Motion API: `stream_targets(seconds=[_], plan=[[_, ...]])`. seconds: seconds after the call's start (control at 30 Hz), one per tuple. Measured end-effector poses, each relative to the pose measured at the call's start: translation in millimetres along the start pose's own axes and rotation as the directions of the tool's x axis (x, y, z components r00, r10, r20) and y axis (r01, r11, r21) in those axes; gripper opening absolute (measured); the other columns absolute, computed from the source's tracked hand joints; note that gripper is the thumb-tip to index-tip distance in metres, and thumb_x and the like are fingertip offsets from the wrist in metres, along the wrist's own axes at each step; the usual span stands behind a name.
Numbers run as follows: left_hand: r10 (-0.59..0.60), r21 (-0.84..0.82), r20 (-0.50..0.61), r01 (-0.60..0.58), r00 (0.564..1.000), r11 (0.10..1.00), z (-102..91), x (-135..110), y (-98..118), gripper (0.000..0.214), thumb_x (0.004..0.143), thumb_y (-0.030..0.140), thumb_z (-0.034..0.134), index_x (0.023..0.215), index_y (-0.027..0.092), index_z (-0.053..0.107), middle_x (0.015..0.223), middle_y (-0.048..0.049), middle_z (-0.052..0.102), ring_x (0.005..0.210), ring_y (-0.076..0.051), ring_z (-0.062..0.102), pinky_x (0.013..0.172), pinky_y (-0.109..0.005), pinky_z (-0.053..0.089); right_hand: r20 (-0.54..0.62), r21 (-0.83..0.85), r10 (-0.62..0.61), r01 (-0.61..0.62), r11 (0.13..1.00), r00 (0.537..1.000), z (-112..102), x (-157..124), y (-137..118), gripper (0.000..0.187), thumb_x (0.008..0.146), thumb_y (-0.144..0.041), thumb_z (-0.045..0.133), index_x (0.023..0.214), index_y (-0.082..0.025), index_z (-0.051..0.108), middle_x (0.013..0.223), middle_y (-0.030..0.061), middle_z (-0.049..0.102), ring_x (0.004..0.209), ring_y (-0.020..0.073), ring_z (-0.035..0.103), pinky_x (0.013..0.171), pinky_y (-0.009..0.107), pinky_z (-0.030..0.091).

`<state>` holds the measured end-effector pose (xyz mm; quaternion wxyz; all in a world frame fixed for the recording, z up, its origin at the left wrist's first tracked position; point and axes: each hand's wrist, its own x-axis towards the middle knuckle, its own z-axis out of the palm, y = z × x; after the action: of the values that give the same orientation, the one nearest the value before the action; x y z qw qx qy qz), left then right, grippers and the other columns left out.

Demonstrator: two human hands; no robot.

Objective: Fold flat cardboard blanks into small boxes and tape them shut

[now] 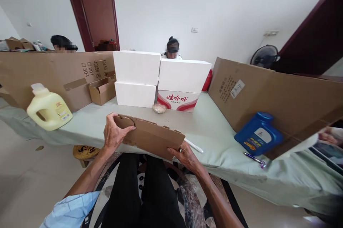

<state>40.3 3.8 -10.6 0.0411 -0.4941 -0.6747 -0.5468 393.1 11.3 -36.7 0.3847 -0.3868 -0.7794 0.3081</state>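
Note:
A folded brown cardboard piece (154,137) is held over the table's front edge, above my lap. My left hand (115,132) grips its left end, thumb pressed on the near face and fingers behind. At the right end, my right hand (185,154) pinches the lower corner with the thumb in front; its other fingers are partly hidden. A white thin stick-like item (194,145) lies on the cloth just beyond my right hand. Past the cardboard, a small clear-wrapped bundle (159,108) sits before the stacked white boxes (136,69).
A yellow jug (49,108) and a small open carton (102,90) stand left. To the right are a blue bottle (258,133), a purple pen (255,160) and a large cardboard panel (278,95). A red-and-white box (178,100) is behind. Two people (172,47) sit beyond.

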Motion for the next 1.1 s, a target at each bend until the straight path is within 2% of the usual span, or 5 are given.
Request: stream_targets(seconds=[0.27,0.43,0.6,0.83,1.1], plan=[[0.011,-0.058,0.061,-0.008,0.998,0.998,0.4,2,-1,0.108,0.063,0.054,0.102,0.148,0.024,0.042,0.143,-0.0153,0.060,0.125,-0.038,0.068,0.105,-0.053,0.059,0.084,-0.050,0.101,-0.097,0.994,0.991,-2,-12,-2,0.052,0.096,-0.050,0.061,0.063,-0.024,0.030,0.065,-0.0041,0.030,0.066,0.0133,0.023,0.056,0.028,0.019],[-0.041,-0.175,0.192,0.075,0.980,0.982,0.9,8,-19,0.125,0.061,0.063,0.097,0.161,0.021,0.035,0.129,-0.0142,0.069,0.114,-0.035,0.073,0.092,-0.047,0.063,0.085,-0.013,0.091,-0.091,0.996,0.992,-3,-16,-2,0.047,0.097,-0.053,0.062,0.066,-0.023,0.045,0.067,-0.0033,0.039,0.069,0.0148,0.031,0.058,0.027,0.029],[-0.053,-0.290,0.498,0.224,0.865,0.930,11.1,3,-50,0.088,0.070,0.069,0.085,0.135,0.019,0.057,0.126,-0.0160,0.075,0.120,-0.035,0.073,0.085,-0.042,0.065,0.049,-0.017,0.070,-0.069,0.997,0.996,-2,-24,1,0.048,0.098,-0.054,0.064,0.066,-0.022,0.049,0.067,-0.0029,0.044,0.068,0.0150,0.036,0.059,0.027,0.033],[-0.074,-0.004,0.580,0.093,0.811,0.996,26.9,-27,-99,0.056,0.073,0.058,0.074,0.116,0.022,0.070,0.110,-0.0104,0.081,0.103,-0.032,0.078,0.090,-0.044,0.063,-0.171,-0.061,0.066,-0.077,0.995,0.983,-17,-44,9,0.049,0.100,-0.056,0.063,0.066,-0.021,0.057,0.068,0.0023,0.058,0.067,0.0186,0.051,0.059,0.028,0.041],[-0.088,0.154,0.617,-0.011,0.782,0.988,32.6,-43,-112,0.036,0.081,0.044,0.064,0.109,0.023,0.073,0.102,-0.0085,0.083,0.103,-0.031,0.080,0.093,-0.039,0.060,-0.743,-0.291,0.025,-0.356,0.888,0.669,-108,-63,47,0.062,0.096,-0.075,0.053,0.065,-0.024,0.068,0.069,0.0127,0.071,0.072,0.0297,0.068,0.068,0.038,0.053]])
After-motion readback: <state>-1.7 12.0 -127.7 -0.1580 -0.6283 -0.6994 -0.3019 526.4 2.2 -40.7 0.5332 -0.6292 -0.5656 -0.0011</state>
